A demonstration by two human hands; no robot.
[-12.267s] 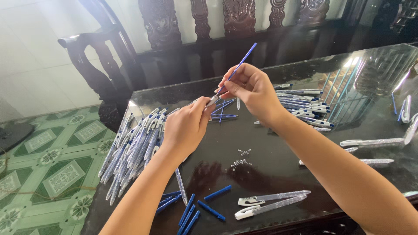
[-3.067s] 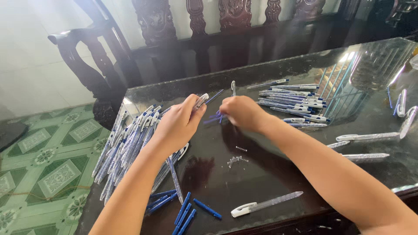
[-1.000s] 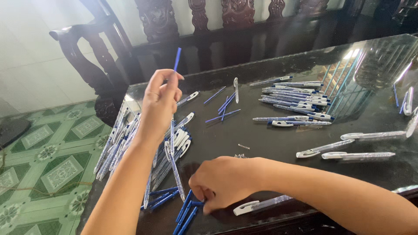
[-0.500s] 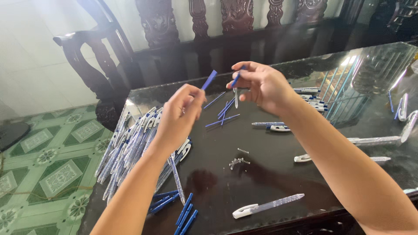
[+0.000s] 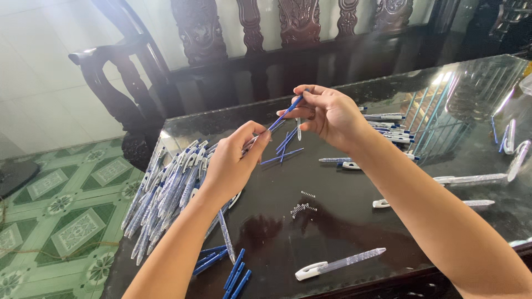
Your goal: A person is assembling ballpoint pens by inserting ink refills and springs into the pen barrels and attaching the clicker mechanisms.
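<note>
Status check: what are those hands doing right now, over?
Left hand and right hand both gripping one blue refill. Springs below. Nothing in the way.

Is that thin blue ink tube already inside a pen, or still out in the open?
Mostly out: the thin blue ink tube shows bare between right hand and left hand. Whether its lower end sits inside a barrel, cannot tell.

Blue refill (image 5: 285, 114): thin, straight rod, held clear above the table, slanting up toward the far edge. Its upper end is pinched in the right hand (image 5: 327, 115); its lower end runs into the left hand (image 5: 233, 163), whose fingers are closed around a pale pen barrel (image 5: 250, 142), mostly hidden. Whether the refill has entered the barrel cannot be told.
</note>
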